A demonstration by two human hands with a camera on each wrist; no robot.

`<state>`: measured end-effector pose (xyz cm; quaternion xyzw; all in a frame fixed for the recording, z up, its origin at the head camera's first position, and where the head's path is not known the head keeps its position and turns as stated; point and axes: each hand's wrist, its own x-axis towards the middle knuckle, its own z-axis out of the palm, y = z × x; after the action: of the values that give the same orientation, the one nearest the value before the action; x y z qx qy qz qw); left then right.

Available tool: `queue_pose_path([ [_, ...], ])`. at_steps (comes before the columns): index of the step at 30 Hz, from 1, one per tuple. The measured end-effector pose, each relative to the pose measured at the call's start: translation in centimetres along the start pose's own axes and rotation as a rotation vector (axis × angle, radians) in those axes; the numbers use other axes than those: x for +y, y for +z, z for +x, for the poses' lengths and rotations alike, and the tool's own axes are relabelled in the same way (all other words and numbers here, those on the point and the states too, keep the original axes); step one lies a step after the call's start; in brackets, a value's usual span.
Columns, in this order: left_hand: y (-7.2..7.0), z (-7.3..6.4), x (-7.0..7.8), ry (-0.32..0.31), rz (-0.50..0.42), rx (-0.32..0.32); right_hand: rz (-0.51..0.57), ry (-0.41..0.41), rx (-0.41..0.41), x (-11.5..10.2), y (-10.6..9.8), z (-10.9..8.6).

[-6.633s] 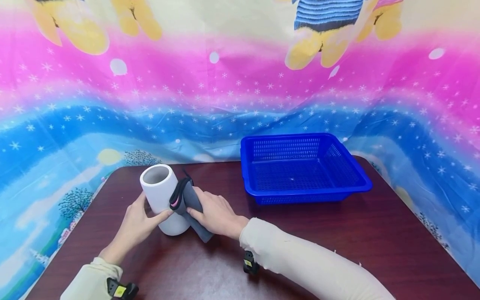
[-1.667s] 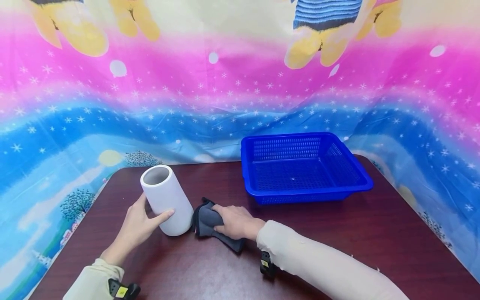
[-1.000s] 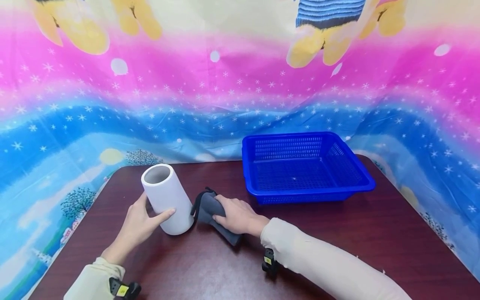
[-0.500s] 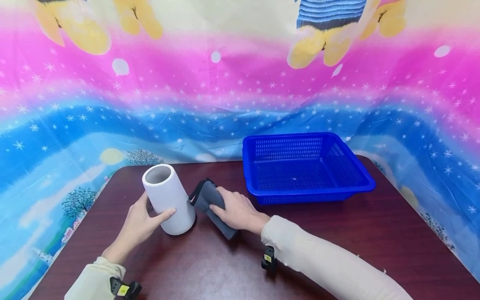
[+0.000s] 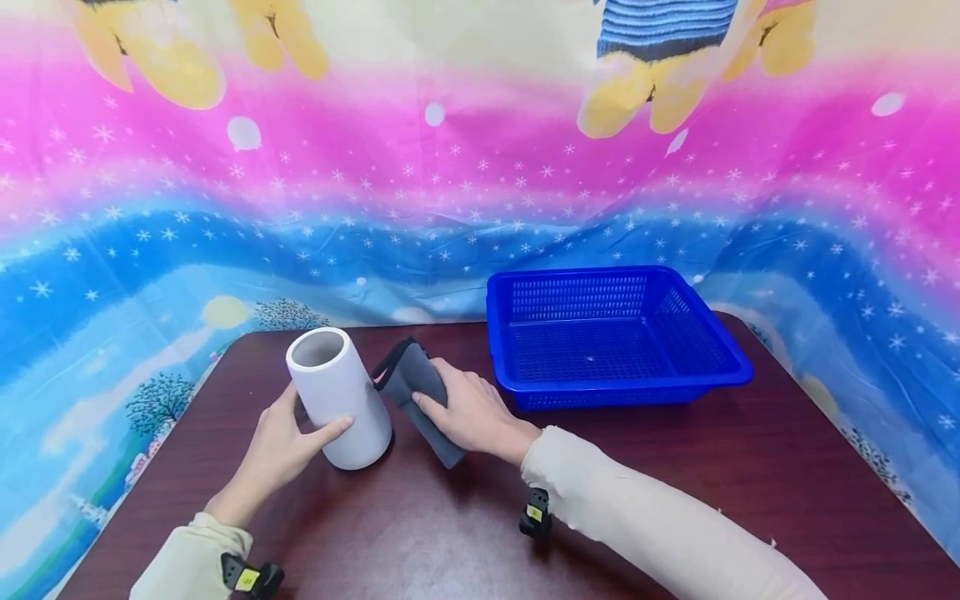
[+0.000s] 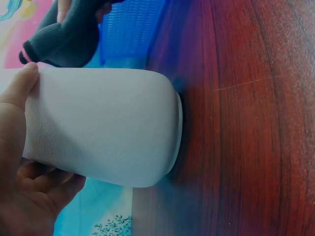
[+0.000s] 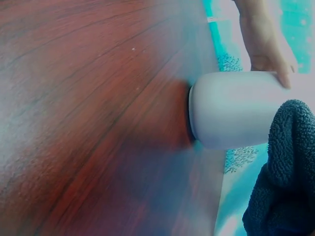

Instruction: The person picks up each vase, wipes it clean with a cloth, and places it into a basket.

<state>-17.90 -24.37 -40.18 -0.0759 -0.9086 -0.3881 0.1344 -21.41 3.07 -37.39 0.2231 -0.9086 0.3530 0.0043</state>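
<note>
A white vase (image 5: pixel 347 408) with a round open mouth stands on the table, its base against the wood in the left wrist view. My left hand (image 5: pixel 279 442) grips its left side, thumb across the front and fingers behind. To the right of the vase, my right hand (image 5: pixel 476 414) holds a folded dark grey cloth (image 5: pixel 423 396) with black edging, thumb on top. The cloth's upper end comes close to the vase's right side. The right wrist view shows the fuzzy, looped surface of the cloth (image 7: pixel 290 162). The palm side of my right hand is hidden by the cloth.
Behind and right of my right hand is a blue perforated plastic basket (image 5: pixel 615 387) with nothing in it. A dark reddish-brown wooden table (image 5: pixel 405 542) bears everything. A printed curtain (image 5: pixel 450 167) hangs along the table's back and sides.
Earlier my right hand pressed the cloth against the vase, then lowered it beside the base. Over the last second it has lifted the cloth up and slightly left. My left hand stays put.
</note>
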Motion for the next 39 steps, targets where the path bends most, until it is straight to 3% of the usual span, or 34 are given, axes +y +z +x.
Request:
queue_pose_path([
  [19,-0.1,0.0,0.1,-0.022,0.006,-0.018,0.117,-0.102,0.061,-2.3,-0.2,0.5],
  [29,-0.1,0.1,0.2,-0.022,0.012,-0.027,0.108,-0.171,0.088,-3.7,0.1,1.0],
  [39,-0.1,0.0,0.0,0.008,0.019,-0.025,0.043,-0.155,0.096,-4.6,1.2,1.6],
])
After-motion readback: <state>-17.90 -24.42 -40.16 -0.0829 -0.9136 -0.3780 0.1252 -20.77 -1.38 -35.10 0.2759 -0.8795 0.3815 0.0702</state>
